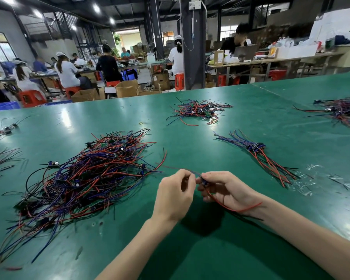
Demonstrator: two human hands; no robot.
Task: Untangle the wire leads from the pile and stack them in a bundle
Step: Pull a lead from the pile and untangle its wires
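Hands meet low-centre on the green table (240,122): right hand (226,191) pinches one wire lead (204,181) by its small blue part, red tail draped over the wrist. Left hand (174,196) pinches the thin wires opposite, likely to pull them straight so the lead stacks flat. Tangled pile (85,174) lies at 9 o'clock of the hands for easy picking; the aligned bundle (259,154) at 2 o'clock is probably this lead's destination.
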